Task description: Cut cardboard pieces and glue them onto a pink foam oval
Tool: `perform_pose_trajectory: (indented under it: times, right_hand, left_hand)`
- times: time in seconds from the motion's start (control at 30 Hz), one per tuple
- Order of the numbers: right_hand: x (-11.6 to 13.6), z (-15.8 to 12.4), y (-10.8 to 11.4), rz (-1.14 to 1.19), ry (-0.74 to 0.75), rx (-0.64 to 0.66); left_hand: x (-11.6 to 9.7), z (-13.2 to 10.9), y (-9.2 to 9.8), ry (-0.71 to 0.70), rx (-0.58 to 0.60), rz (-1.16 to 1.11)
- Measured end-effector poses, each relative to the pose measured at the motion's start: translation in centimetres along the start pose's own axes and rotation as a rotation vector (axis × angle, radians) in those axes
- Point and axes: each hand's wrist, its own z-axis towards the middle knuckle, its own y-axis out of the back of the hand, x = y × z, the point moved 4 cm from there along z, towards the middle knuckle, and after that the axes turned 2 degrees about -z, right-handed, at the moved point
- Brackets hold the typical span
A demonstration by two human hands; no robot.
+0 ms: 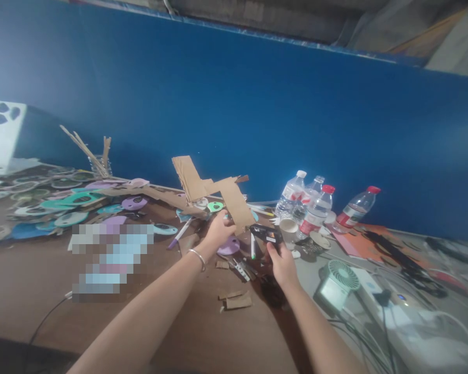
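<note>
My left hand [218, 230], with a bangle on its wrist, is closed on the lower edge of a brown cardboard piece [214, 189] made of crossed strips and holds it up above the table. Just right of it, my right hand [281, 259] grips a black glue gun [267, 234] whose tip points at the cardboard's lower right corner. Under both hands lie a purple disc [229, 246], pens and cardboard scraps [236, 300].
Coloured paper discs [68, 200] cover the brown table [31, 280] at left. Several water bottles [315, 208] and a paper cup [288, 227] stand at right. A small white fan [337, 280], cables and a white box [2, 132] are also about. A blue wall [257, 104] rises behind.
</note>
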Motion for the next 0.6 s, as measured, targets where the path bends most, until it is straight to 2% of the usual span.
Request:
perform_pose_trajectory:
  times: [0.27,0.6]
  right_hand:
    - [-0.3,-0.1,-0.1,-0.102,0.012,0.007]
    - [-0.5,-0.2,-0.2,-0.164,0.012,0.0]
  left_hand:
    - [-0.5,-0.4,0.0,0.035,-0.016,0.046]
    - [-2.6,-1.0,-0.3,-0.113,-0.024,0.277]
